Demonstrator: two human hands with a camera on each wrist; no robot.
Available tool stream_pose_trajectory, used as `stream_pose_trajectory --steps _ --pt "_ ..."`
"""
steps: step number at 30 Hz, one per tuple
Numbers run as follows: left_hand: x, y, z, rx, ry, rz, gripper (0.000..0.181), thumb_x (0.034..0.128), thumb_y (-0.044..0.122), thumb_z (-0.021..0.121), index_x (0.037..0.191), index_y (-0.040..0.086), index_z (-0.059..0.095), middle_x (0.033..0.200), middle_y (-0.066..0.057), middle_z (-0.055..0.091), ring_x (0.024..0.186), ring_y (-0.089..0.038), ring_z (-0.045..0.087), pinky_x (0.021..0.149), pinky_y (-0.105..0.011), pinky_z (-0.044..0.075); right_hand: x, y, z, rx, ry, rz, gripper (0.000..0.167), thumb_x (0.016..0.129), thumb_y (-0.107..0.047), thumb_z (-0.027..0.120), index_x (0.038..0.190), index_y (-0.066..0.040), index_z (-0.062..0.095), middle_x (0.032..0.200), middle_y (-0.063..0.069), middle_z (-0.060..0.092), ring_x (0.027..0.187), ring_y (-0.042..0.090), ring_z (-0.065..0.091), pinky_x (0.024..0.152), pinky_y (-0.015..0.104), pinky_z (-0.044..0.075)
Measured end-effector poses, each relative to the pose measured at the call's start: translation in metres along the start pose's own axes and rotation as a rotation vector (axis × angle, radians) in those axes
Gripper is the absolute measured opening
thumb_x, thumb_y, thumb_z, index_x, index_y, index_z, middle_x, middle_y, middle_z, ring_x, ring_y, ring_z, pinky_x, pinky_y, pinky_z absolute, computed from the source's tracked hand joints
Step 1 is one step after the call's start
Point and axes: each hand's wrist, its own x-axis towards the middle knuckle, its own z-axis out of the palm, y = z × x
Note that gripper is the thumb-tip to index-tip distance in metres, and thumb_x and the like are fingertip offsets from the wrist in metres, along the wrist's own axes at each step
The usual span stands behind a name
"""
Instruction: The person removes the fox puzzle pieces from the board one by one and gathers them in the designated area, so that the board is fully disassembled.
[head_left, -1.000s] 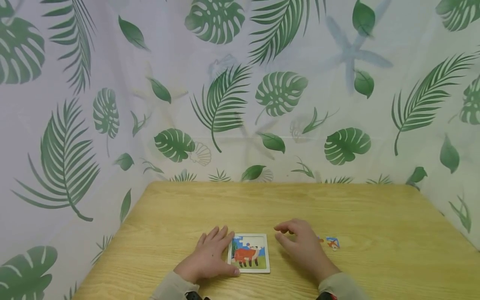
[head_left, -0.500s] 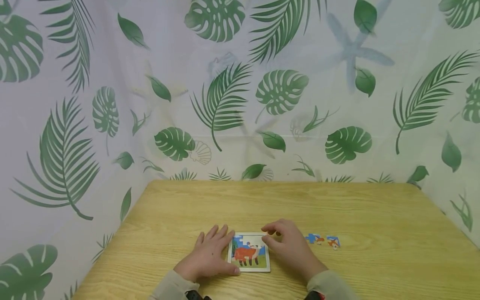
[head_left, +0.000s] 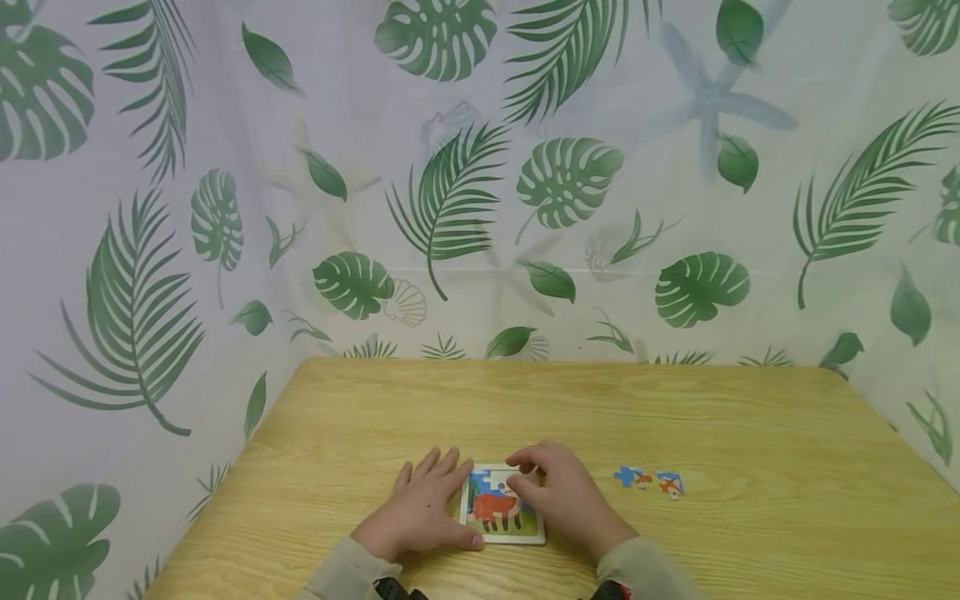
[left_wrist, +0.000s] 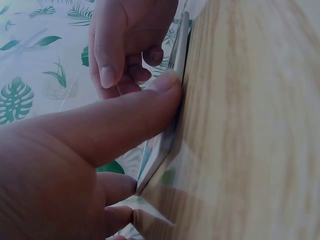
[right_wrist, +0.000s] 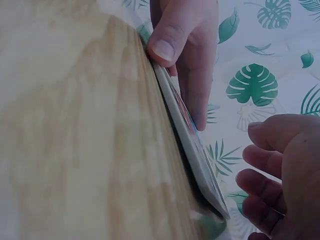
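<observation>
Left hand (head_left: 426,510) is flat-ish, fingers straight and spread at the left edge of the puzzle board (head_left: 516,540), thumb resting on its near rim, no wrap-around grip. Right hand (head_left: 561,497) hangs over the board's right half, thumb and index bent with a clear gap between the tips, other fingers loosely curled; nothing visible in the gap, can't tell if a curled finger brushes the board. Board's on the table (head_left: 375,417), loose pieces (head_left: 626,476) off to the right.
</observation>
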Motion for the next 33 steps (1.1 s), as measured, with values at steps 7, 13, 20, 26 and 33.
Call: stream_pose_trajectory --steps 7,13,20,26,33 --pt "0.002 -0.001 0.0 -0.002 -0.006 0.002 0.107 0.0759 0.069 0.076 0.159 0.014 0.036 0.166 -0.014 0.021 0.152 -0.04 0.01 0.114 -0.071 0.006 0.007 -0.006 0.006 -0.022 -0.037 -0.026 0.022 0.093 -0.026 0.073 0.112 -0.016 0.076 0.096 -0.01 0.063 0.091 0.014 0.055 0.083 0.041 0.047" --pt "0.001 -0.001 -0.001 0.001 -0.011 0.01 0.107 0.0767 0.069 0.075 0.159 0.014 0.036 0.166 -0.014 0.021 0.152 -0.04 0.011 0.114 -0.071 0.008 0.014 -0.009 0.011 -0.054 -0.091 -0.012 0.024 0.093 -0.027 0.074 0.113 -0.015 0.076 0.094 -0.009 0.062 0.089 0.014 0.054 0.081 0.041 0.048" --pt "0.001 -0.001 -0.001 0.003 -0.01 0.026 0.106 0.0773 0.069 0.075 0.159 0.012 0.036 0.166 -0.015 0.021 0.152 -0.041 0.011 0.112 -0.073 0.009 0.02 -0.011 0.018 -0.143 -0.112 0.009 0.023 0.092 -0.031 0.073 0.111 -0.017 0.077 0.097 -0.009 0.062 0.093 0.014 0.055 0.086 0.043 0.049" --pt "0.001 -0.002 0.0 -0.023 -0.006 0.024 0.106 0.0766 0.067 0.077 0.159 0.013 0.037 0.166 -0.014 0.022 0.152 -0.041 0.011 0.113 -0.072 0.008 0.023 -0.014 0.021 -0.186 -0.136 0.021 0.023 0.092 -0.03 0.073 0.11 -0.017 0.078 0.096 -0.008 0.061 0.093 0.016 0.054 0.086 0.044 0.05" --pt "0.003 -0.005 0.002 -0.036 -0.008 0.013 0.105 0.0764 0.067 0.077 0.158 0.014 0.038 0.166 -0.013 0.022 0.152 -0.04 0.011 0.113 -0.072 0.007 0.022 -0.014 0.022 -0.214 -0.14 0.02 0.021 0.093 -0.029 0.073 0.11 -0.017 0.078 0.097 -0.008 0.061 0.094 0.016 0.055 0.087 0.044 0.051"
